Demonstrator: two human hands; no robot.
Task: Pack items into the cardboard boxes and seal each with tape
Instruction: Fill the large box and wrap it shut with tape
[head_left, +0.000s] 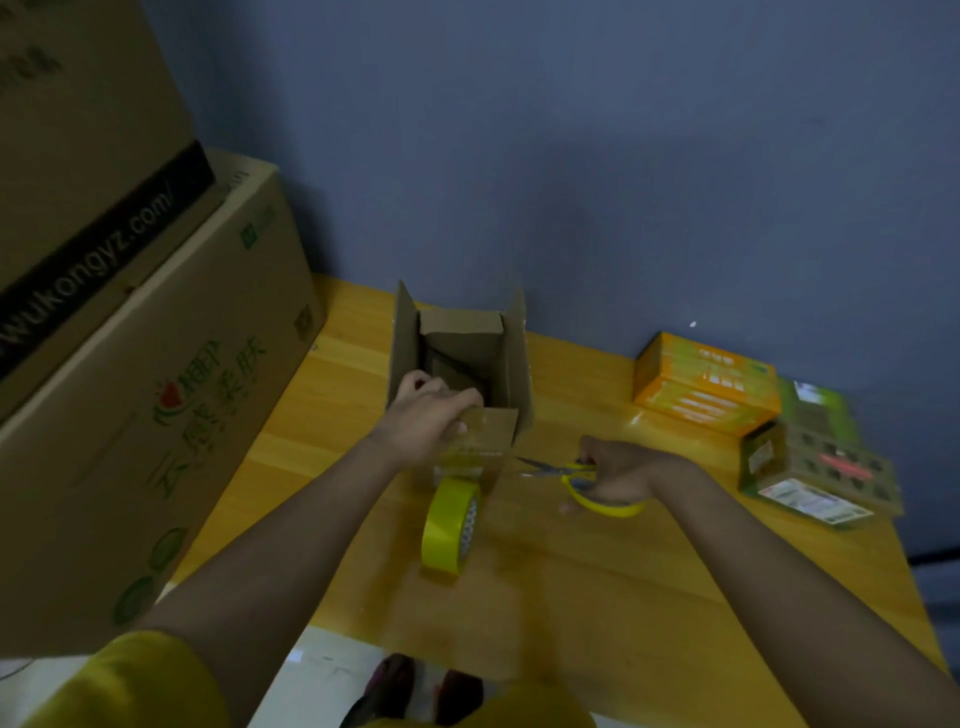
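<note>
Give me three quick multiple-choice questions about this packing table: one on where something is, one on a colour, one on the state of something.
1. Where is the tape roll?
A. inside the small box
B. standing on edge on the table, in front of the small box
C. on the orange packet

2. What colour are the scissors' handles?
A. yellow
B. red
C. black

3. How is the small cardboard box?
A. taped shut on top
B. flattened
C. upright with its top flaps open

Answers: 1 B, the roll stands on the table before the box. 2 A, the scissors in the right hand have yellow loops. 3 C, the left hand holds the near flap of the open box.
</note>
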